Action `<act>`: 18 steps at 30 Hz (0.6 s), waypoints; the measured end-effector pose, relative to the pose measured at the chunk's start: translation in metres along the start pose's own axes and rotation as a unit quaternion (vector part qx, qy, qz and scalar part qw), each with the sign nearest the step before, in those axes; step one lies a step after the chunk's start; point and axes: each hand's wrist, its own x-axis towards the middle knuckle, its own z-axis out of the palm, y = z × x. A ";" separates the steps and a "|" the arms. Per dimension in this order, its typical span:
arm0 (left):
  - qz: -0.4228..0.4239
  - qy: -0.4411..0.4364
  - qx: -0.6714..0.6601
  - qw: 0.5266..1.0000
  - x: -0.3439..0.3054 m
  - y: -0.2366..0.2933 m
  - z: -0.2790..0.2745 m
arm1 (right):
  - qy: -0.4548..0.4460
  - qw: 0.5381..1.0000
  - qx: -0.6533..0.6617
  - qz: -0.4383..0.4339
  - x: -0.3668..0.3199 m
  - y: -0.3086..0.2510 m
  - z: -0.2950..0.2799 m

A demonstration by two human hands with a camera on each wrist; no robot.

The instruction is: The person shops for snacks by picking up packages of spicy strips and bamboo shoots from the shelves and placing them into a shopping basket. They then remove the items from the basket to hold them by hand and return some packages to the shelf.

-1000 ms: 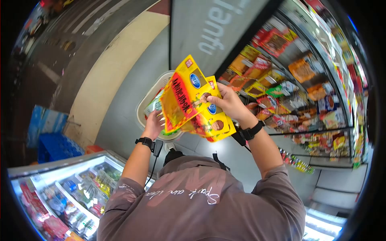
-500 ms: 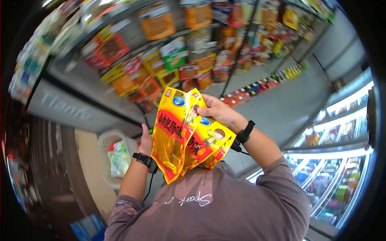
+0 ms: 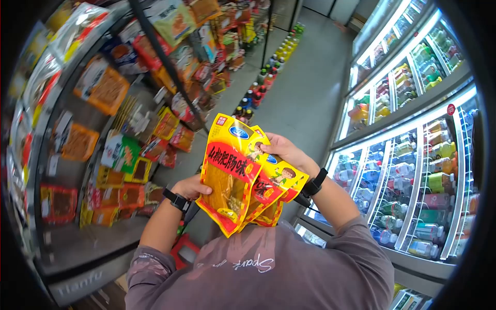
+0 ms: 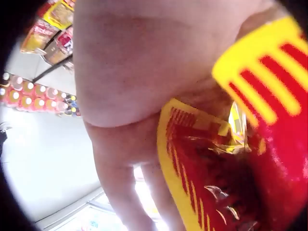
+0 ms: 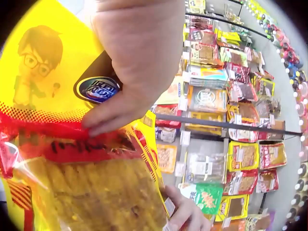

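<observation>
Two yellow-and-red snack packets (image 3: 227, 173) with clear windows overlap in front of the chest, brown food showing inside. My right hand (image 3: 289, 152) pinches their upper right part; in the right wrist view its fingers (image 5: 113, 113) lie across the packet by a blue oval logo. At the lower left edge, my left hand (image 3: 187, 188) holds the front packet, thumb over the face and other fingers behind. The left wrist view has the left palm (image 4: 134, 67) close up beside the packet's red-and-yellow striped edge (image 4: 180, 173).
Shelves of hanging snack bags (image 3: 121, 152) stand close on the left. Lit drink coolers (image 3: 408, 186) line the right side. Between them runs a grey floor aisle (image 3: 312, 67), with rows of bottles (image 3: 261, 85) along the shelf foot. Something red (image 3: 185, 251) is low by the left arm.
The body has turned from the street side and white basket toward the aisle and coolers. My left hand has come from near the basket to the packet's edge. The right hand keeps its pinch.
</observation>
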 end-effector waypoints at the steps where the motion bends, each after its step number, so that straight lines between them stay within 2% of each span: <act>1: -0.007 -0.016 -0.004 1.000 0.024 0.009 -0.008 | 0.018 1.000 0.006 -0.015 0.005 -0.010 -0.011; 3: 0.011 -0.027 -0.024 0.999 0.066 0.038 -0.026 | 0.063 0.998 0.016 -0.022 0.015 -0.045 -0.010; 7: -0.039 -0.060 -0.089 0.993 0.141 0.078 -0.039 | 0.151 0.987 0.016 -0.059 0.018 -0.088 -0.051; 11: -0.046 -0.100 -0.093 0.990 0.195 0.123 -0.062 | 0.198 0.964 0.155 -0.084 0.032 -0.118 -0.082; 14: -0.064 -0.099 -0.096 0.988 0.233 0.138 -0.077 | 0.196 0.943 0.252 -0.092 0.026 -0.133 -0.110; 16: -0.069 -0.085 -0.111 0.988 0.261 0.149 -0.088 | 0.105 0.911 0.332 -0.220 0.031 -0.135 -0.131; 18: -0.079 -0.077 -0.111 0.988 0.291 0.166 -0.095 | 0.141 0.903 0.342 -0.219 0.028 -0.147 -0.156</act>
